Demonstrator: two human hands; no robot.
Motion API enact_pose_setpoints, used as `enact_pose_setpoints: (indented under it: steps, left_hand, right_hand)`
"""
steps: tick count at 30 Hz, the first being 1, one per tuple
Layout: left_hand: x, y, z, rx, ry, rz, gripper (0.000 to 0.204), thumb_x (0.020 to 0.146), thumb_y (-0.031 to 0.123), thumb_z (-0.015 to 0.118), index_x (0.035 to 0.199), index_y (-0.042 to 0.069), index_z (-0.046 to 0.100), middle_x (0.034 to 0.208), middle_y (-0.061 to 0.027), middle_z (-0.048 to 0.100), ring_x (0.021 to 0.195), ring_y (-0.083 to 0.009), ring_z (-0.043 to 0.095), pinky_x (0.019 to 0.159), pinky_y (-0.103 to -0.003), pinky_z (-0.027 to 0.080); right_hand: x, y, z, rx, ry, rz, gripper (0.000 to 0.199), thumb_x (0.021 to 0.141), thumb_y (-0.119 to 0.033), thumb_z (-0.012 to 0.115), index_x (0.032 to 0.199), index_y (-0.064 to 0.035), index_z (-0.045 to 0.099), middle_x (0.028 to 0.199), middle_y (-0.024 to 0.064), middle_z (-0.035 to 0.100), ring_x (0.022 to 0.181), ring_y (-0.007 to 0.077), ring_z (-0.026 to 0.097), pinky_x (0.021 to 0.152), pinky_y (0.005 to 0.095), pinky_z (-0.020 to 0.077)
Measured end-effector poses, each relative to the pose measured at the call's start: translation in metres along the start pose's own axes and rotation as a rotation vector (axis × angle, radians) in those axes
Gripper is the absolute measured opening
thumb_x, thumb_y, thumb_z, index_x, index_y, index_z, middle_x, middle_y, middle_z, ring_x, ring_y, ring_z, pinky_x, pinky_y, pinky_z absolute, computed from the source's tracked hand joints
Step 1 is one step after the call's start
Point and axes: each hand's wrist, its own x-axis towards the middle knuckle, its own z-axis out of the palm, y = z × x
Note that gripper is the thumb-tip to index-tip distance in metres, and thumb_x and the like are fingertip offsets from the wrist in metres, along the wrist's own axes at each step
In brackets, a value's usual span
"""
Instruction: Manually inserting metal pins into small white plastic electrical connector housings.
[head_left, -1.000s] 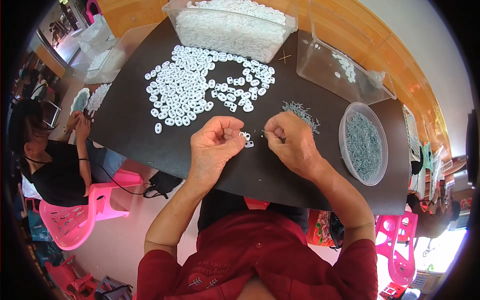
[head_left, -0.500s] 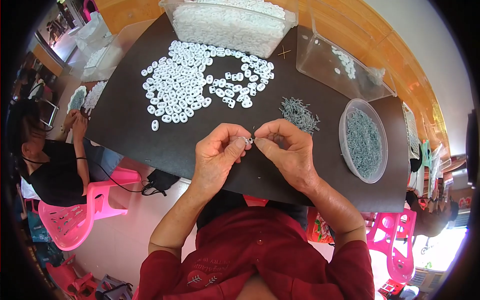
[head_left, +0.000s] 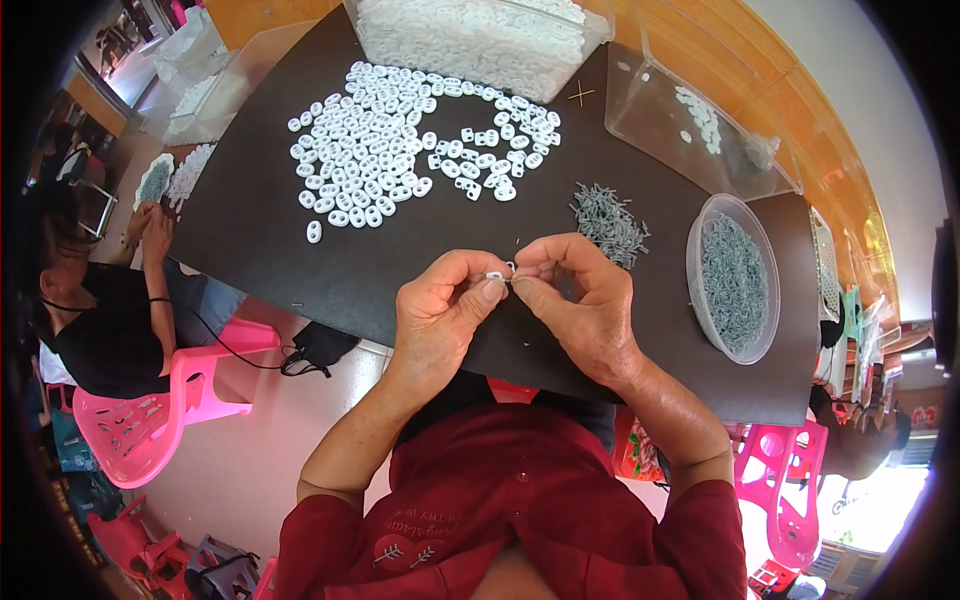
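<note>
**Tiny white piece pinched between both hands**

Left hand and right hand meeting fingertip to fingertip, pinched tight on one small white piece just above the near edge of the dark table. Behind that, a spread of white pieces. Off to the right, a loose pile of grey pins, then a round bowl full of the same. Clear bin at the far edge.

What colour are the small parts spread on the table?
White parts, on a dark brown table; seen in the head view.
</note>
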Motion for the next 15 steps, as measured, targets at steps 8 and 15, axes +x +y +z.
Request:
enact_pose_setpoints:
  steps: [8, 15]
  left_hand:
    - [-0.003, 0.0003, -0.0018, 0.225, 0.035, 0.09, 0.009, 0.09, 0.006, 0.06, 0.095, -0.001, 0.062, 0.083, -0.0008, 0.056, 0.072, -0.0063, 0.051, 0.063, -0.02, 0.042]
    - [-0.0031, -0.0006, -0.0027, 0.291, 0.046, 0.157, 0.007, 0.089, 0.004, 0.061, 0.093, -0.001, 0.062, 0.08, -0.0026, 0.056, 0.07, -0.0086, 0.052, 0.064, -0.022, 0.043]
  right_hand:
    - [-0.0002, 0.001, 0.0025, 0.025, -0.004, 0.004, 0.017, 0.081, 0.004, 0.064, 0.098, 0.0011, 0.06, 0.085, 0.0001, 0.058, 0.078, 0.0058, 0.053, 0.07, 0.0207, 0.044]
    - [-0.0014, -0.0008, 0.0045, 0.063, -0.007, 0.036, 0.016, 0.082, 0.003, 0.064, 0.097, 0.0003, 0.06, 0.085, -0.0004, 0.058, 0.078, 0.0048, 0.052, 0.07, 0.0204, 0.0439]
